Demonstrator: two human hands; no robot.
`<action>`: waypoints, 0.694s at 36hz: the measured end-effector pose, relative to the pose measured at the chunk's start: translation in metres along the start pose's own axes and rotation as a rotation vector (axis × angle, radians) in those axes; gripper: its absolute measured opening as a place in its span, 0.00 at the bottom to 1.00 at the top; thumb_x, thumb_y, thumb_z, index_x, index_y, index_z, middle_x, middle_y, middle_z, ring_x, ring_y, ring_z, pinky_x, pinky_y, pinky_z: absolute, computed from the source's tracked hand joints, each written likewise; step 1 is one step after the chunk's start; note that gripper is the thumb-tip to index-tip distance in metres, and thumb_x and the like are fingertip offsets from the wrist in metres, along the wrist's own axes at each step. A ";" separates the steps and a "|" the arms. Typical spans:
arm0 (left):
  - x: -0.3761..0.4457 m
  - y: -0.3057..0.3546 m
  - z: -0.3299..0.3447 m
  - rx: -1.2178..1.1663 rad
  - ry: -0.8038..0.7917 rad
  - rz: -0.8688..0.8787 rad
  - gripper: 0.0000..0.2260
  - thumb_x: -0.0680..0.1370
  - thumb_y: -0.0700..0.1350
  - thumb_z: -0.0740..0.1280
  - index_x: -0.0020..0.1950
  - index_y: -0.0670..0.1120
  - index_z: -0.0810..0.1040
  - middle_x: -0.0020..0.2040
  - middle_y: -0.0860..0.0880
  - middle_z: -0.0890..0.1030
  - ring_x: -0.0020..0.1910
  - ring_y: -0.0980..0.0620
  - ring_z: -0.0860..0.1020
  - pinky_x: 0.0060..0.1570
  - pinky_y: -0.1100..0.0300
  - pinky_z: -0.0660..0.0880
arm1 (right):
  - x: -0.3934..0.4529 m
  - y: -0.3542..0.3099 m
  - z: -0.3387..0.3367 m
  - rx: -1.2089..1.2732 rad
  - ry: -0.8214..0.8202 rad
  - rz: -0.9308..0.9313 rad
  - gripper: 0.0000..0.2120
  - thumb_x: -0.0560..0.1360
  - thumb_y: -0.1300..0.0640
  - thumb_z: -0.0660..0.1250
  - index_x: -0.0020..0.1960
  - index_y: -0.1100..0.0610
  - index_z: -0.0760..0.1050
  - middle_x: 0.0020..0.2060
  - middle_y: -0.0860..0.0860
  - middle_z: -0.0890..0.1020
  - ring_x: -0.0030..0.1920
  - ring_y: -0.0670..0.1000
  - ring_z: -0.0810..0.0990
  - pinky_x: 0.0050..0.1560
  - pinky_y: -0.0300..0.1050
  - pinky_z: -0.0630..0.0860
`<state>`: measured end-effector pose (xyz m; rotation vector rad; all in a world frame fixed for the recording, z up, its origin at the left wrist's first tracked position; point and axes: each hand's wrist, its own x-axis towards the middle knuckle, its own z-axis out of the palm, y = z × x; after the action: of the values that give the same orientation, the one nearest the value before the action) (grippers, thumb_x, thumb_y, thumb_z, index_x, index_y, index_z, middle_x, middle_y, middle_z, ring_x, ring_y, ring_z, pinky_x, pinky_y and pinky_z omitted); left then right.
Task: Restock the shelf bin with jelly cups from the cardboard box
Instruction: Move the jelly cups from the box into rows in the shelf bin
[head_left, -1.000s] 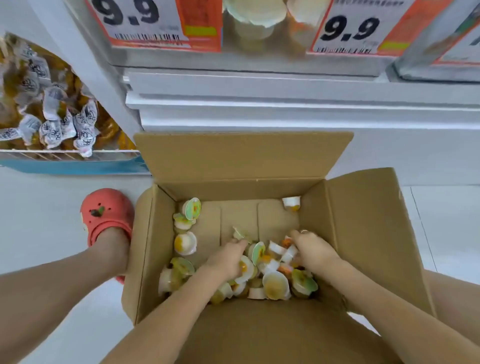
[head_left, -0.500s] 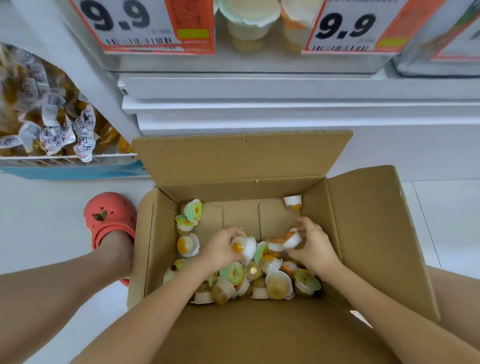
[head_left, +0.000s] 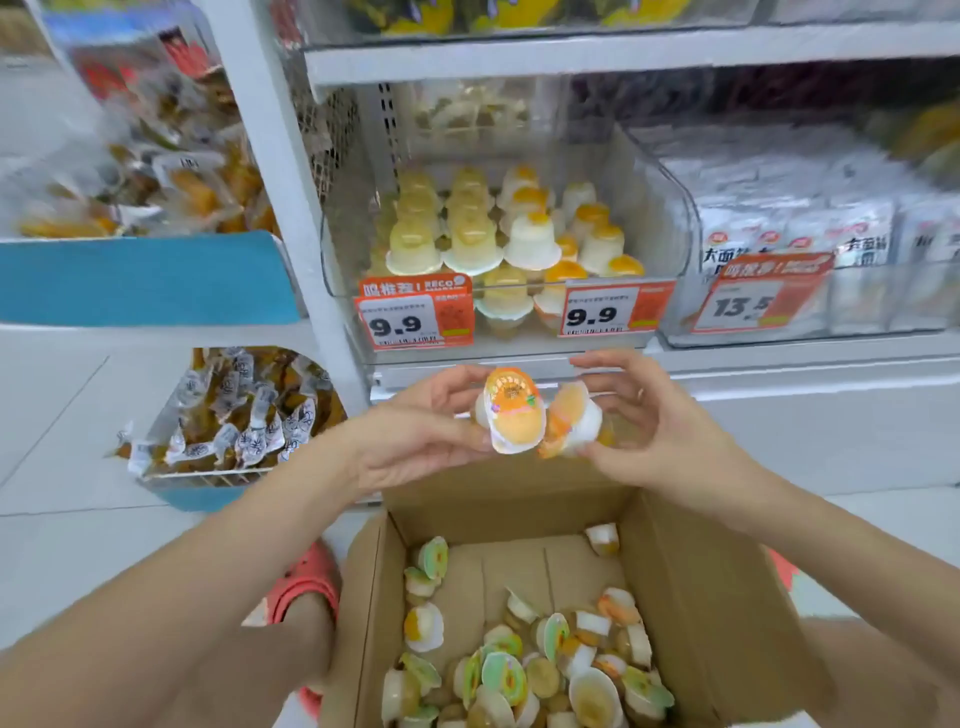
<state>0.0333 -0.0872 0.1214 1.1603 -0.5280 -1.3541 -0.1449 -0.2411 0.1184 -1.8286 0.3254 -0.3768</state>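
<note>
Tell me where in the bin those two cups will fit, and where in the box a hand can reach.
In the bin, room shows only at the right, between the orange-topped cups and the clear wall; the left rows are packed. In the box, the bare floor at the far side is open; the near pile is crowded.

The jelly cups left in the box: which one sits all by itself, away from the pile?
The white-and-orange cup in the cardboard box's far right corner. It lies alone against the back wall; the rest cluster along the left and near sides.
</note>
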 end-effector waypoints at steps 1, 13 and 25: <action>-0.006 0.004 0.005 0.002 0.012 0.029 0.29 0.65 0.25 0.66 0.64 0.42 0.71 0.57 0.47 0.80 0.52 0.50 0.81 0.46 0.57 0.80 | 0.000 -0.004 0.001 0.019 0.012 -0.024 0.27 0.65 0.62 0.76 0.59 0.44 0.72 0.56 0.46 0.79 0.57 0.49 0.78 0.44 0.38 0.76; -0.017 0.030 0.021 0.189 0.147 0.222 0.22 0.61 0.31 0.72 0.53 0.45 0.77 0.47 0.51 0.83 0.42 0.50 0.83 0.42 0.57 0.81 | 0.014 -0.030 0.008 0.082 0.028 -0.177 0.26 0.67 0.68 0.73 0.61 0.53 0.72 0.54 0.44 0.81 0.60 0.45 0.77 0.51 0.42 0.77; -0.012 0.015 0.039 0.004 0.140 0.163 0.18 0.66 0.35 0.72 0.53 0.43 0.74 0.47 0.43 0.81 0.37 0.49 0.83 0.35 0.61 0.79 | 0.017 -0.032 0.011 0.070 -0.127 -0.147 0.21 0.70 0.60 0.71 0.62 0.51 0.74 0.56 0.45 0.79 0.58 0.47 0.77 0.57 0.39 0.74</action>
<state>0.0043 -0.0923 0.1540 1.1795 -0.5131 -1.1243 -0.1239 -0.2296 0.1478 -1.8035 0.0898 -0.3671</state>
